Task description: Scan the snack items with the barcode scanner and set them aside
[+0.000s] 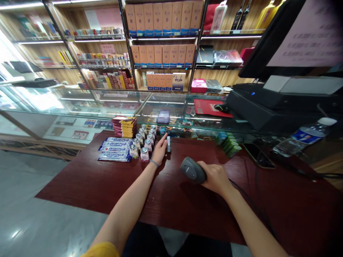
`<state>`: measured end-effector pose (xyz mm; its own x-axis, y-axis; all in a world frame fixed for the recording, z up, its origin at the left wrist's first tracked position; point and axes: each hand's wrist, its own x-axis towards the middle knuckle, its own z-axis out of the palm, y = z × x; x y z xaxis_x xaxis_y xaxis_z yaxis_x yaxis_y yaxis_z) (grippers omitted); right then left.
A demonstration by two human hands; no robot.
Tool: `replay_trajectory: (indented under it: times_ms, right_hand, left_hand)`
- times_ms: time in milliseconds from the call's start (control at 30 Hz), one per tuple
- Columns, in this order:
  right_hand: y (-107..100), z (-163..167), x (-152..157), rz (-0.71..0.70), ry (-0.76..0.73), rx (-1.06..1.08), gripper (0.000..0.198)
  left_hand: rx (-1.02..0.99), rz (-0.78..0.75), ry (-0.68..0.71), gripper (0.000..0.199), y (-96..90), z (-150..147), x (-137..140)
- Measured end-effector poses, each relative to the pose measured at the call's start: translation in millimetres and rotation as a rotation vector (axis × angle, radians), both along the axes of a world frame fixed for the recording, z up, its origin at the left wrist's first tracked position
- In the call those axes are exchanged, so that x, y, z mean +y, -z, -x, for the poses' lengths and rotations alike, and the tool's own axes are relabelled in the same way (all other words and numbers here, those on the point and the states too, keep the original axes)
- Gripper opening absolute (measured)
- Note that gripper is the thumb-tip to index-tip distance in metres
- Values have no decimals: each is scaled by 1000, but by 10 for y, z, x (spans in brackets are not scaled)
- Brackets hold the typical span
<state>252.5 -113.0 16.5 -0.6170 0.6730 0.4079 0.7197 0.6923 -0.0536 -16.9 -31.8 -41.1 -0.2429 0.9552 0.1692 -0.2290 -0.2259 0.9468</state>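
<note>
My left hand (160, 151) reaches forward over the dark red-brown counter, fingers stretched out. Right beside its fingers is a small narrow pale-blue and white pack (168, 144); I cannot tell whether they touch. A small blue pack (163, 131) lies just beyond the fingertips. To the left stand two rows of small jars with silver lids (144, 154). My right hand (216, 177) is closed round the handle of a dark grey barcode scanner (190, 169), held above the counter with its head pointing left.
Blue-and-white wrappers (115, 149) and a stack of red-and-yellow packets (124, 126) lie left. Green cylindrical packs (229, 145), a phone (258, 155) and a water bottle (301, 137) are right. Behind are a glass display case (118, 101), a mouse (221, 107) and a monitor (268, 39).
</note>
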Motion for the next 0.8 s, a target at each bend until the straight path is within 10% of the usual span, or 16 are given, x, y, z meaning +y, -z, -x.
replay_trajectory:
  times_ms: [267, 800]
  right_hand:
    - [78, -105, 65, -134, 34, 52, 42]
    - [56, -600, 217, -355, 553, 412, 33]
  left_hand:
    - [-121, 51, 72, 69, 2, -6, 8]
    - [194, 16, 38, 35, -39, -273, -96]
